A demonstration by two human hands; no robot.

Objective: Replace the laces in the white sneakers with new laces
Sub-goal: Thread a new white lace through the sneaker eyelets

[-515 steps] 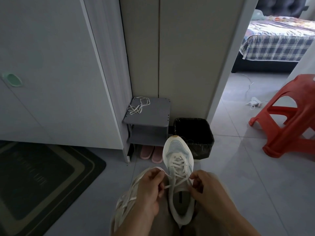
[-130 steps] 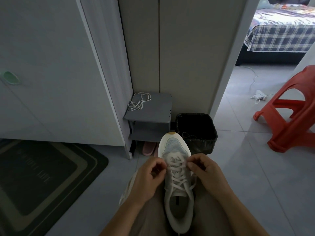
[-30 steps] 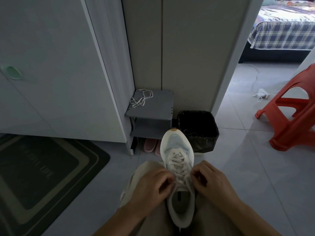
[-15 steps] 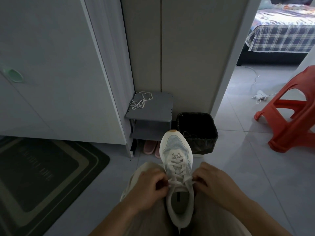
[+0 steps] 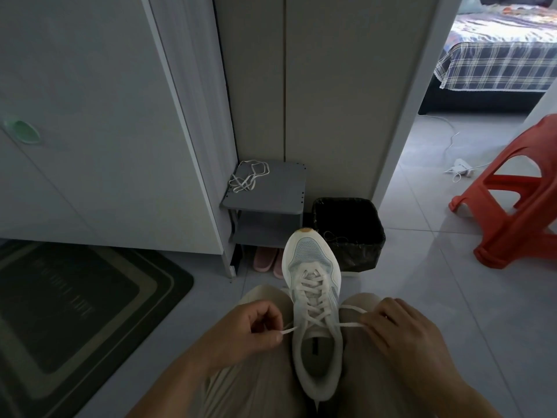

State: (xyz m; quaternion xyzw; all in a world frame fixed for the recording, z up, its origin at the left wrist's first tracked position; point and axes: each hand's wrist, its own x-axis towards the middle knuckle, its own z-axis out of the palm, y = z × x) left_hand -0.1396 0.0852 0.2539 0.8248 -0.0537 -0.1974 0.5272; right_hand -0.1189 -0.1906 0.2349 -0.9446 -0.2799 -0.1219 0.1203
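While resting between the person's knees, the white sneaker (image 5: 307, 254) lies with its long axis running away from the viewer, its rounded mesh toe pointing toward the black bin (image 5: 352, 230). Flat woven lace (image 5: 313, 292) criss-crosses the eyelets. Left hand (image 5: 241, 336) pinches one lace end, right hand (image 5: 404, 336) the other, both ends stretched sideways.

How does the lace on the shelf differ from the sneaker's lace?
The shelf lace lies in a loose tangle; the sneaker lace runs crisscross through eyelets. The shelf lace is untouched; the sneaker lace's ends are pinched by the left hand and right hand. Both look whitish.
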